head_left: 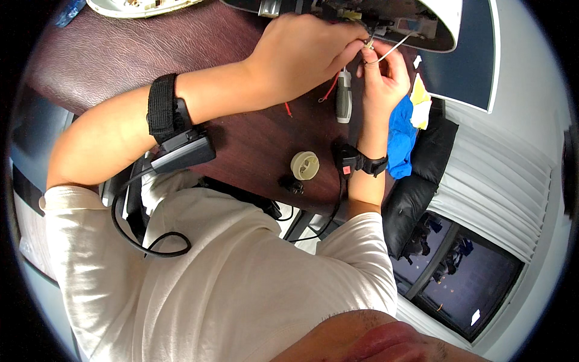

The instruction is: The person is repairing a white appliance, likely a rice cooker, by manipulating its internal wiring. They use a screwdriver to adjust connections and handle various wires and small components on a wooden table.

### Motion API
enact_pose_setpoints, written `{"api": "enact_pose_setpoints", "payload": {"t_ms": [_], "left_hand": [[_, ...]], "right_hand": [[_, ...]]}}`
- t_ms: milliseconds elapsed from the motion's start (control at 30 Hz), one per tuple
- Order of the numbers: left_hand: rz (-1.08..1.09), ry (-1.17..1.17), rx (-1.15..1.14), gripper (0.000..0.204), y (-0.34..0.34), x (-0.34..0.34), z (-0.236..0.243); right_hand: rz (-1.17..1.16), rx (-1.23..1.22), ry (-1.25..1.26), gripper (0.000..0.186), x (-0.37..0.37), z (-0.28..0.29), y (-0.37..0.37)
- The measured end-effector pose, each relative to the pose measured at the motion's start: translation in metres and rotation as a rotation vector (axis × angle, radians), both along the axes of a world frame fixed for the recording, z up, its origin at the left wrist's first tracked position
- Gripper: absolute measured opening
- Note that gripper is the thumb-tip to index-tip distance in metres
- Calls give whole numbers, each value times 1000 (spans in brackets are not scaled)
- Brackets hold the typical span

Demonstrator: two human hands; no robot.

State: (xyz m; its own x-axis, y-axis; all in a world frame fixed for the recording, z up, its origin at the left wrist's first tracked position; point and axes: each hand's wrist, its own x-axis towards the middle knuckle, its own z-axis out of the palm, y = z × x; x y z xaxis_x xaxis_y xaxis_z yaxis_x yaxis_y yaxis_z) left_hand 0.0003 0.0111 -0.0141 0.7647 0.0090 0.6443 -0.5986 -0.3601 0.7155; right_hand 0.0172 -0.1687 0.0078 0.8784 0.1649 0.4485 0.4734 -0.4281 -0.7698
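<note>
Left hand and right hand meet at housing mouth; parts and wiring inside. Right pinches 1 white wire; left fingertips together, grip too small to tell. Cup near table edge, gap to screwdriver.

Left hand pinches; right hand pinches just beside.
</note>
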Motion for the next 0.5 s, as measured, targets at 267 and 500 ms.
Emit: {"api": "enact_pose_setpoints", "payload": {"t_ms": [267,500], "left_hand": [[78,-72,36,13,-3,5,1],[57,-45,42,13,-2,6,4]], "right_hand": [[-1,-61,-119,13,5,-2,-1],[75,-254,-398,12,11,4,2]]}}
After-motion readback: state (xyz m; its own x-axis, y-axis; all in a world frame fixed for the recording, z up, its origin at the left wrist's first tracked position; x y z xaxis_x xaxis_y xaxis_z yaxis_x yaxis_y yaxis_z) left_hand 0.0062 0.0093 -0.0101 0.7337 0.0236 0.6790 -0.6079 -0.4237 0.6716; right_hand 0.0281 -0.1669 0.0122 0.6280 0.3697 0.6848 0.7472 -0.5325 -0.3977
